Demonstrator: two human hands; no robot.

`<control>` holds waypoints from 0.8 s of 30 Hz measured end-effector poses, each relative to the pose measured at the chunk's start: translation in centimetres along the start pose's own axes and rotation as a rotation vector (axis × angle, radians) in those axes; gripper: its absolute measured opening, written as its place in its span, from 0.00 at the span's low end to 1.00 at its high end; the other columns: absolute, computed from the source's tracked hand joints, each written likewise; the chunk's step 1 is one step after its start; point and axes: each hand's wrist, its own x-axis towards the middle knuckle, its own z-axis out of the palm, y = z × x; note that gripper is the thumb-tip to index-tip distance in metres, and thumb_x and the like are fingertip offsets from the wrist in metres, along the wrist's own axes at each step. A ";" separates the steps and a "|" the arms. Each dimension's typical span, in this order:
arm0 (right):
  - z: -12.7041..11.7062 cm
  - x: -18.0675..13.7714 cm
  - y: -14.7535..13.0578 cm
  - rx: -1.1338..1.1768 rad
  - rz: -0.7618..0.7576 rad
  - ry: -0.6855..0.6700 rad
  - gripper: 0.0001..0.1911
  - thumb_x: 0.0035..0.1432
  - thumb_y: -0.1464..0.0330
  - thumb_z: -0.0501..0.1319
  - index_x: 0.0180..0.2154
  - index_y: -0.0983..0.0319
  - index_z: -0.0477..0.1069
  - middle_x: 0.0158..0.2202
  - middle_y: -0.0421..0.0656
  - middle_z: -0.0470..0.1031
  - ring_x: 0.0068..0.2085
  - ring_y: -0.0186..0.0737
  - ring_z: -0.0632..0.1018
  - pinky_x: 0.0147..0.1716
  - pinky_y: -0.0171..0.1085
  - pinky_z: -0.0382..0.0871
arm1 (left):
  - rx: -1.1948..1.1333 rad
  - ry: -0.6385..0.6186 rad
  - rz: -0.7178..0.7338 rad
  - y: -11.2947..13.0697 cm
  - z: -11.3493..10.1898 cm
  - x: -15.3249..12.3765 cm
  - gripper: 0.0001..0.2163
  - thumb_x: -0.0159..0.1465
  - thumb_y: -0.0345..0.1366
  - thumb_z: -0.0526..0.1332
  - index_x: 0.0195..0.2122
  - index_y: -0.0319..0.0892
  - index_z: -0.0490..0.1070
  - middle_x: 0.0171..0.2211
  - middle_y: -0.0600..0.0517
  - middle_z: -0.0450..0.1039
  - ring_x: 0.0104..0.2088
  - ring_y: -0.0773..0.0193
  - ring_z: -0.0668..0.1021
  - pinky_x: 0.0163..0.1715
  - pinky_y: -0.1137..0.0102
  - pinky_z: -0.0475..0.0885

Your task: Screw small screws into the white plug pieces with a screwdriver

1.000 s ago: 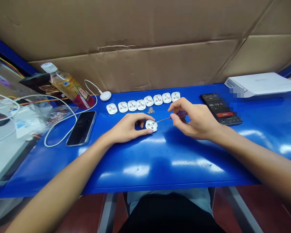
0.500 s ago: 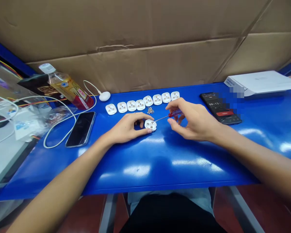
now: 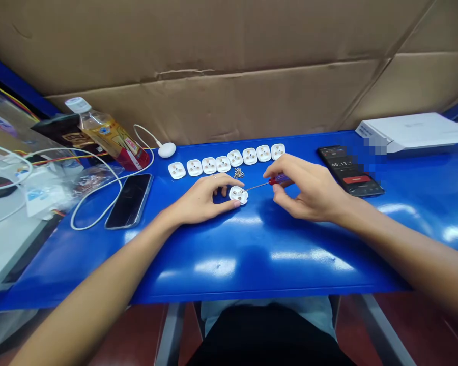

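Just beside the screw pile (image 3: 238,173), the left hand (image 3: 201,201) pinches a white plug base (image 3: 235,195); the right hand (image 3: 309,189) grips a screwdriver (image 3: 273,181).

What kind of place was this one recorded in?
Probably a workshop or assembly bench: on the blue table stand a row of white plastic parts and a pile of small metal pieces, and the right hand holds a screwdriver.

left hand (image 3: 206,199) pinches white piece (image 3: 235,196) | right hand (image 3: 309,188) holds slanted screwdriver (image 3: 273,181) to it | screws (image 3: 238,173) heaped behind
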 end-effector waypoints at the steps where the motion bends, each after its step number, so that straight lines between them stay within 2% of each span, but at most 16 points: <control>1: 0.0 0.0 0.1 -0.006 0.010 0.021 0.13 0.60 0.75 0.60 0.46 0.57 0.70 0.41 0.45 0.78 0.38 0.44 0.81 0.38 0.44 0.79 | 0.006 0.005 -0.003 0.0 0.0 0.0 0.22 0.67 0.49 0.69 0.59 0.44 0.78 0.42 0.49 0.78 0.39 0.60 0.75 0.40 0.66 0.69; 4: 0.1 -0.1 0.9 -0.040 0.077 0.075 0.10 0.62 0.74 0.60 0.45 0.56 0.71 0.41 0.44 0.79 0.37 0.45 0.81 0.38 0.45 0.79 | 0.009 0.046 -0.027 0.0 0.0 0.1 0.25 0.68 0.51 0.68 0.62 0.43 0.76 0.44 0.48 0.79 0.39 0.60 0.76 0.39 0.67 0.70; 6: 0.4 -0.1 1.6 -0.046 0.120 0.076 0.10 0.64 0.72 0.60 0.47 0.56 0.71 0.43 0.45 0.79 0.39 0.47 0.81 0.40 0.46 0.79 | -0.040 0.115 -0.049 0.0 0.0 0.2 0.24 0.70 0.51 0.65 0.61 0.43 0.75 0.50 0.45 0.79 0.43 0.58 0.78 0.41 0.66 0.72; 9: 1.1 0.0 2.4 -0.047 0.146 0.006 0.10 0.69 0.70 0.57 0.50 0.58 0.71 0.47 0.49 0.80 0.44 0.50 0.82 0.43 0.47 0.79 | -0.103 0.207 -0.034 -0.1 0.1 0.5 0.19 0.76 0.50 0.57 0.56 0.42 0.78 0.58 0.43 0.78 0.56 0.53 0.78 0.57 0.61 0.73; 11: 1.5 0.1 2.6 -0.053 0.148 -0.018 0.10 0.71 0.68 0.56 0.51 0.59 0.70 0.49 0.51 0.81 0.46 0.51 0.82 0.46 0.49 0.78 | -0.101 0.212 -0.021 -0.1 0.2 0.6 0.20 0.78 0.49 0.53 0.53 0.42 0.80 0.62 0.43 0.76 0.65 0.52 0.74 0.68 0.58 0.65; 13: 1.7 0.0 2.7 -0.056 0.151 -0.028 0.10 0.72 0.67 0.56 0.51 0.59 0.70 0.49 0.51 0.81 0.47 0.52 0.82 0.47 0.49 0.77 | -0.106 0.184 -0.029 0.0 0.3 0.7 0.22 0.79 0.49 0.50 0.55 0.42 0.80 0.64 0.45 0.75 0.68 0.52 0.72 0.72 0.57 0.59; 20: 1.7 -0.1 2.7 -0.037 0.142 -0.058 0.09 0.73 0.67 0.56 0.52 0.59 0.69 0.49 0.51 0.80 0.47 0.52 0.82 0.48 0.49 0.77 | -0.130 0.105 -0.054 0.1 0.7 0.9 0.27 0.81 0.49 0.43 0.62 0.41 0.77 0.68 0.47 0.72 0.70 0.53 0.70 0.75 0.55 0.55; 24: 1.7 -0.1 2.9 -0.025 0.121 -0.050 0.10 0.72 0.68 0.56 0.52 0.58 0.69 0.49 0.50 0.80 0.47 0.51 0.82 0.47 0.49 0.78 | -0.138 0.113 -0.085 0.1 0.9 1.2 0.32 0.81 0.52 0.38 0.62 0.41 0.77 0.66 0.47 0.74 0.70 0.53 0.71 0.75 0.54 0.55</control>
